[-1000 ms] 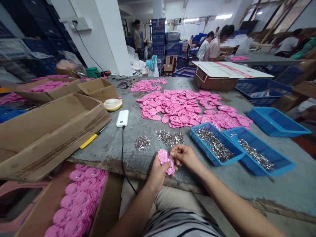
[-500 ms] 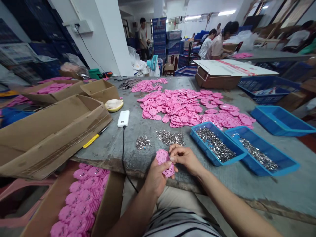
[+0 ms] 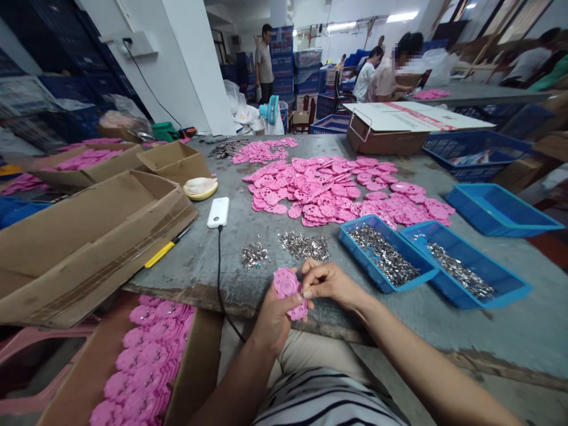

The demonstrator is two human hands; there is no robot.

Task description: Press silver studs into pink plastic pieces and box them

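Observation:
A pink plastic piece [image 3: 287,283] with small holes is held in my left hand [image 3: 274,313], the thumb across its lower part. My right hand [image 3: 326,285] is at the piece's right edge, thumb and index finger pinched together; whatever is between those fingertips is too small to make out. Just beyond the hands lie a heap of small shiny metal parts [image 3: 306,245] and a smaller metal heap [image 3: 254,254]. A large pile of similar pink pieces [image 3: 323,189] spreads over the table farther back.
Two blue trays [image 3: 386,253] of metal parts stand to the right, with another blue tray [image 3: 501,208] behind. A white power bank [image 3: 219,212] trails a black cable. A yellow-handled cutter [image 3: 160,254] lies by a cardboard box [image 3: 89,236]. Stacked pink pieces [image 3: 146,361] fill a box below.
Both hands and the pink piece have shifted slightly left in view, and the piece is tilted a little differently. In the background, a standing person has moved to the right.

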